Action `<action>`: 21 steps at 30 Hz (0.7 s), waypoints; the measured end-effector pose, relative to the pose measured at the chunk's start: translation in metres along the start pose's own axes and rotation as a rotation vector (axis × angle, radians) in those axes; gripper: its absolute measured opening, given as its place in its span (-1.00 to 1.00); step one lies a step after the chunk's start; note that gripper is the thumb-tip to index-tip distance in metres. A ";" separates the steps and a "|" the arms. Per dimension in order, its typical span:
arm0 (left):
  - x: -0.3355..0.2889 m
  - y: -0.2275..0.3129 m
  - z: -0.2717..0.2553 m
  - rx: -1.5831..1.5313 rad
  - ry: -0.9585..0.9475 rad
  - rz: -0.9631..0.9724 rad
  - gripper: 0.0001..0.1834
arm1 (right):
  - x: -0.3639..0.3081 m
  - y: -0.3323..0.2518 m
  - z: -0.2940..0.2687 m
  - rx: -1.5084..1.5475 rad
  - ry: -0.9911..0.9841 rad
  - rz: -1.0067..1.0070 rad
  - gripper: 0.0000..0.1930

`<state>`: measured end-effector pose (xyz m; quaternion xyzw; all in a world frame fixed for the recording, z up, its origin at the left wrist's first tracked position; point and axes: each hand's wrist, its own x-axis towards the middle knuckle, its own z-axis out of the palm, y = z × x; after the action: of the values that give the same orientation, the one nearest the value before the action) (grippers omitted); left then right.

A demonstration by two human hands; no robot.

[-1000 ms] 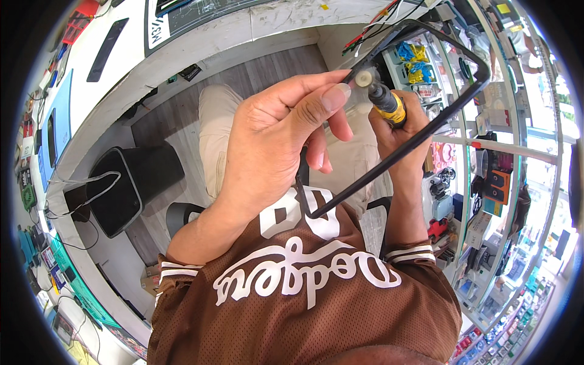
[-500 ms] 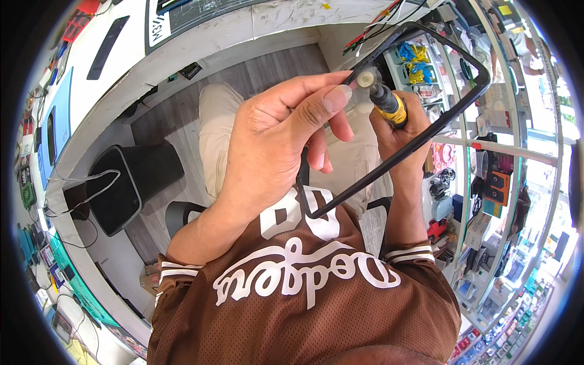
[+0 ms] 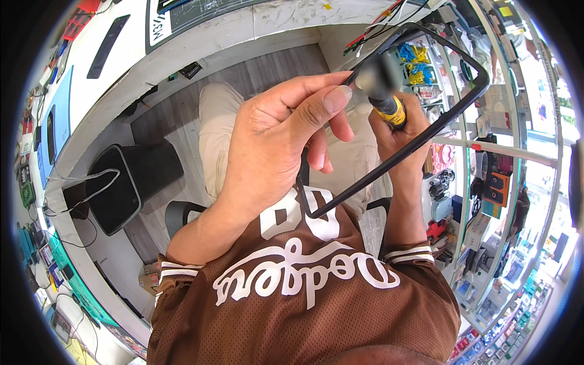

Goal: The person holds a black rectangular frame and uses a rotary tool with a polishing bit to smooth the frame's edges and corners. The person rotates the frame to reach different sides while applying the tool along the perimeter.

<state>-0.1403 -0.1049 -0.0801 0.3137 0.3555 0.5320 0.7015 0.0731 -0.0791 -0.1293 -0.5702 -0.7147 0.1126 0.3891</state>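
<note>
My left hand (image 3: pixel 277 128) pinches one long side of a thin black rectangular frame (image 3: pixel 377 170) between thumb and fingertips. The frame hangs tilted above my lap, and its middle is an open gap. Wrapped round a yellow and black rotary tool (image 3: pixel 391 114) is my right hand (image 3: pixel 406 131), seen behind the frame. The tool's small pale wheel (image 3: pixel 366 82) and its black front end are smeared by motion. They are close to the frame's side near my left fingertips; whether the wheel touches it I cannot tell.
Ahead is a white workbench (image 3: pixel 243 24) with a dark mat (image 3: pixel 201 15) on it. A black bin (image 3: pixel 128 182) stands on the floor to the left. Glass shelves (image 3: pixel 486 146) full of goods line the right side. Thin red and black wires (image 3: pixel 377 27) hang near the frame's far end.
The tool's front end and wheel, fairly sharp before, are now blurred and have shifted slightly. My left hand and the black frame stay nearly still.
</note>
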 end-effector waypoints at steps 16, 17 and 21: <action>0.000 0.001 0.001 0.012 -0.003 -0.007 -0.65 | 0.005 -0.002 -0.008 0.013 0.002 0.010 -0.71; 0.000 0.000 0.001 0.008 -0.002 -0.001 -0.65 | 0.006 -0.001 -0.007 0.015 0.009 0.011 -0.71; 0.000 0.001 0.001 0.008 -0.012 -0.012 -0.64 | 0.008 -0.003 -0.007 -0.017 0.023 0.032 -0.70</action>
<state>-0.1402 -0.1047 -0.0786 0.3176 0.3556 0.5243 0.7055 0.0756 -0.0749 -0.1198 -0.5863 -0.7018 0.1062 0.3905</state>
